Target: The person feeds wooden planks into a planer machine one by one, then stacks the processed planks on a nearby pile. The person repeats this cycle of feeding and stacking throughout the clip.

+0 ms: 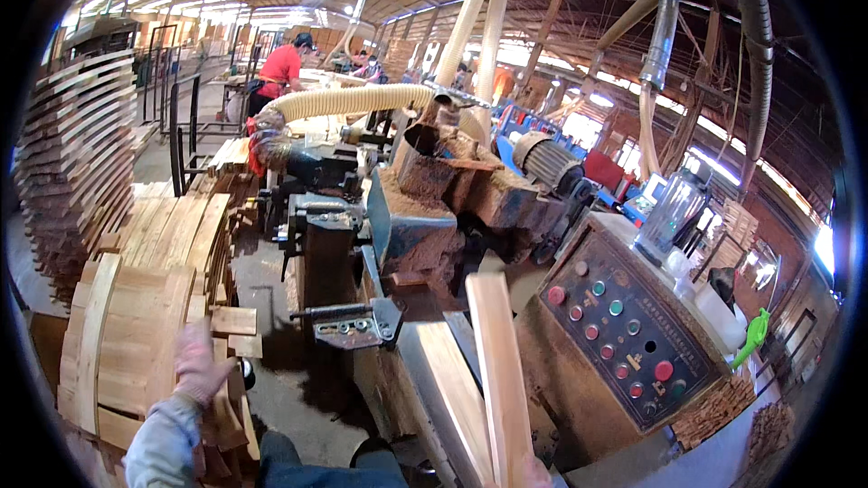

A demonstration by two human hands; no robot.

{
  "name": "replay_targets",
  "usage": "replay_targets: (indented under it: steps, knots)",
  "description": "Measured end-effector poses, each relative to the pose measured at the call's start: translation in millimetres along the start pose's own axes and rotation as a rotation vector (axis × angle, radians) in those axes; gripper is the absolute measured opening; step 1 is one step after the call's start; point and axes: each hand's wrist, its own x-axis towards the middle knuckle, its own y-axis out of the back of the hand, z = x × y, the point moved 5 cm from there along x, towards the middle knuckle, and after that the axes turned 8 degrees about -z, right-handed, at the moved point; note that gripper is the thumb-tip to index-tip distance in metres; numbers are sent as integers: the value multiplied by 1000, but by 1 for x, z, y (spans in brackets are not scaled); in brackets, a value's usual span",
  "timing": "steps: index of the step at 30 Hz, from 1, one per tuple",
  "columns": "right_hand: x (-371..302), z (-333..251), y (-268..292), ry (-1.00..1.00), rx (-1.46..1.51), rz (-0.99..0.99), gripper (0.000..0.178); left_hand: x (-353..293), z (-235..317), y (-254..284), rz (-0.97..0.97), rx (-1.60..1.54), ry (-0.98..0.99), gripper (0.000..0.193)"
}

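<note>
Over the right edge of a stack of pale wooden boards (136, 343) is my left hand (199, 363), its fingers stretched out, thumb apart and nothing in it. It is slightly blurred, and I cannot tell whether it touches the wood. At the lower edge my right hand (536, 473) grips the near end of a long wooden board (497, 361); most of that hand is out of the picture. The board points away from me, raised at its far end. Beside it another wooden strip (452, 389) lies along the bed of a woodworking machine (411, 226) coated in sawdust.
Right of the board stands a slanted control panel (624, 334) with several buttons. A clear bottle (674, 208) sits on top of it. A ribbed hose (353, 101) crosses above the machine. Tall stacked boards (77, 163) rise at far left. A person in red (280, 68) works farther back.
</note>
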Motion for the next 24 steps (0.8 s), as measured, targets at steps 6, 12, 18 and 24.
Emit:
replay_targets:
  steps: [6, 12, 18, 24]
  knots:
    - [171, -127, -51, 91, 279, 64, 105, -42, -108, 8, -10, 224, 406, 127]
    - [234, -124, -114, 394, 181, 379, 90, -39, -103, 40, 182, 106, 350, 82]
    - [92, -75, -6, 429, 47, -128, 87, -58, -229, 118, 308, 398, 459, 105]
    - [-5, -41, 48, 351, -77, -325, 70, -58, -318, 165, 241, 75, 712, 117]
